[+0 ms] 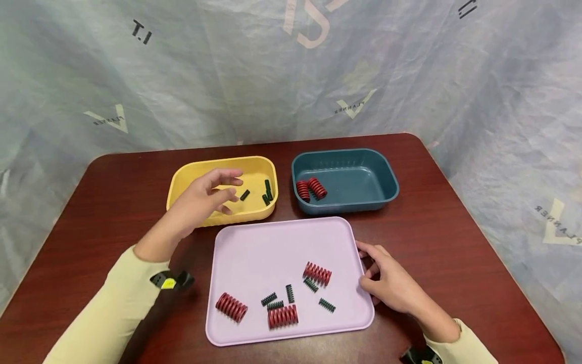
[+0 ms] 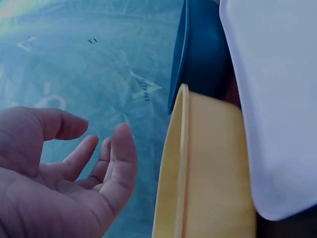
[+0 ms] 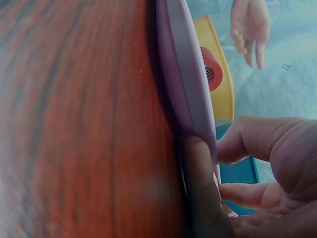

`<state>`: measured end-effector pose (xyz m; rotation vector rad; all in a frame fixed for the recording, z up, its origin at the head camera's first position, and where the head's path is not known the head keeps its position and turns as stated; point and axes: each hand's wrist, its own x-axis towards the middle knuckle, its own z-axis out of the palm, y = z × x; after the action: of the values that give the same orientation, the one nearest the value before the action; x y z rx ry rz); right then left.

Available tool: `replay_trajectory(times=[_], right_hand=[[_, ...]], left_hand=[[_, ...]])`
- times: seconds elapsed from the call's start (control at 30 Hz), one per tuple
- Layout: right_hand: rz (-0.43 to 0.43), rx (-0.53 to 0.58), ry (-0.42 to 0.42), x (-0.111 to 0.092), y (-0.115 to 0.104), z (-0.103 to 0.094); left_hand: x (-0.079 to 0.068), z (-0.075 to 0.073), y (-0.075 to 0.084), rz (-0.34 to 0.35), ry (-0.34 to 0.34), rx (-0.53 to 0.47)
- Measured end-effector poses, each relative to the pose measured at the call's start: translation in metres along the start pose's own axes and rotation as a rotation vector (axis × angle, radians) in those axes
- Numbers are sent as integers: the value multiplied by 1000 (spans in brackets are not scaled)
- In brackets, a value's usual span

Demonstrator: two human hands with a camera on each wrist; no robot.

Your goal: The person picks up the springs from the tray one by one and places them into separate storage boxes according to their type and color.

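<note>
My left hand [image 1: 204,194] hovers over the yellow bin [image 1: 218,167], fingers loosely bent and spread, nothing between them. Inside that bin lie several small dark green springs [image 1: 245,195]. With thumb and fingers, my right hand [image 1: 386,278] grips the right edge of the lilac tray [image 1: 282,242]; in the right wrist view the thumb is at the rim [image 3: 212,124] and a finger lies against its outer side. Three thick red springs [image 1: 232,307] lie on the tray, along with several small dark green springs [image 1: 327,305].
Beyond the tray, right of the yellow bin, stands a teal bin [image 1: 359,182]. Two red springs [image 1: 317,187] and a small dark spring lie at its left end. The wooden table [image 1: 450,242] is backed by a hanging plastic sheet [image 1: 254,91].
</note>
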<state>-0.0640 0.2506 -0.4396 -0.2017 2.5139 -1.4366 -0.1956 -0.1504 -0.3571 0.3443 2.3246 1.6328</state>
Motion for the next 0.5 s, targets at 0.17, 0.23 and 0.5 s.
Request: replay_trajectory(times=[0.17, 0.23, 0.5], right_hand=[[-13, -7, 9, 0, 0, 0], [-18, -3, 6, 0, 0, 0], [-16, 5, 5, -1, 2, 1]], left_hand=[[-33, 8, -7, 64, 95, 43], [-47, 10, -11, 62, 123, 76], [-89, 15, -33, 2, 125, 129]])
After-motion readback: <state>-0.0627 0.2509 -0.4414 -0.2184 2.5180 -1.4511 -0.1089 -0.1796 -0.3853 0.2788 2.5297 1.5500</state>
